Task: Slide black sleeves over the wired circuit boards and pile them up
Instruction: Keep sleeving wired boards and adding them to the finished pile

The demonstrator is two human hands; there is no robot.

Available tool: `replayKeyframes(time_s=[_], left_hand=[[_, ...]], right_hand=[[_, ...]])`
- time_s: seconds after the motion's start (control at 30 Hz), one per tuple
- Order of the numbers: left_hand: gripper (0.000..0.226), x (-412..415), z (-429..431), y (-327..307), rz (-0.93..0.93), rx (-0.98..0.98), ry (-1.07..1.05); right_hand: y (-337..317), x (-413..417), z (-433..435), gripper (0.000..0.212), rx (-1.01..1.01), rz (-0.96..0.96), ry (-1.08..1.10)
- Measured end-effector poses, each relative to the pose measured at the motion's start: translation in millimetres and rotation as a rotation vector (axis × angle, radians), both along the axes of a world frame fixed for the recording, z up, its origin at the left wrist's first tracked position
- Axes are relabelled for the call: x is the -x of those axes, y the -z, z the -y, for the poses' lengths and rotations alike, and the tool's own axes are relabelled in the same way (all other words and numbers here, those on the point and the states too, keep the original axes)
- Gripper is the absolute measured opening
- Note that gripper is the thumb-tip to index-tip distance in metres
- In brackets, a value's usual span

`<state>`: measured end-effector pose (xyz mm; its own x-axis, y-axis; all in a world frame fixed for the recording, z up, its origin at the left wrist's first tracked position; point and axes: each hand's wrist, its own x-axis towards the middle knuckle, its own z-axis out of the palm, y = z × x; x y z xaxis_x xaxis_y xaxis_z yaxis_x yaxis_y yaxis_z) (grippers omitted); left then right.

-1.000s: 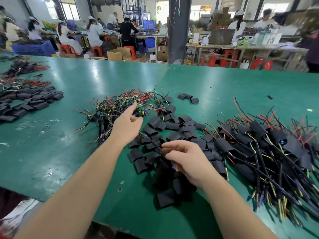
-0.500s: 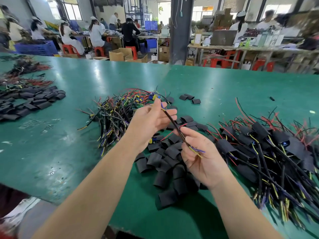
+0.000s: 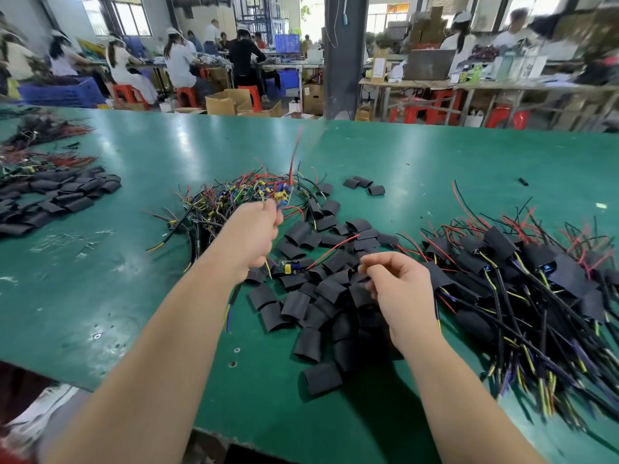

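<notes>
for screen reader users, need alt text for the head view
The left hand grips a wired circuit board over a green table, while the right hand curls above loose black sleeves; sleeved boards pile at right.

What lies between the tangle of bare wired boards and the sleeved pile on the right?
The head view shows a heap of loose black sleeves there, on the green table.

Factory assembly hall: seated workers at long benches, cartons.
</notes>
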<state>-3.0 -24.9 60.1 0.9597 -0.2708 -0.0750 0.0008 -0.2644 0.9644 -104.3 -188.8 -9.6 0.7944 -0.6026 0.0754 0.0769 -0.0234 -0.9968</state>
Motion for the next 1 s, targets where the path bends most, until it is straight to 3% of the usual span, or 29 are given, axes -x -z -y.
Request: replayKeyframes(time_s=[0.13, 0.2, 0.3, 0.43, 0.5, 0.6, 0.8, 0.9, 1.0], left_hand=[[0.052, 3, 7, 32, 0.248, -0.469, -0.108], [0.057, 8, 10, 49, 0.237, -0.496, -0.124], [0.047, 13, 11, 73, 0.222, -0.403, -0.173], [0.037, 13, 7, 88, 0.332, -0.323, -0.202], [0.042, 12, 6, 92, 0.439, -0.361, -0.149], [0.032, 10, 5, 100, 0.533, -0.417, -0.136], [0.030, 12, 7, 103, 0.593, -0.379, -0.123], [0.034, 12, 8, 103, 0.635, -0.382, -0.114], [0.037, 15, 7, 103, 0.607, -0.261, -0.090]], right_hand=[[6, 1, -2, 0.022, 0.596, -0.182, 0.010], [13, 0, -6, 0.024, 0.811, -0.277, -0.021], [20, -1, -9, 0.041, 0.977, -0.442, -0.084], [25, -5, -8, 0.039, 1.043, -0.462, -0.142], [24, -5, -8, 0.036, 1.025, -0.423, -0.165], [22, -3, -6, 0.031, 0.963, -0.381, -0.181], [7, -11, 0, 0.024, 0.975, -0.374, -0.045], [-4, -28, 8, 0.029, 1.062, -0.521, -0.028], [-9, -51, 20, 0.028, 1.175, -0.705, -0.052]])
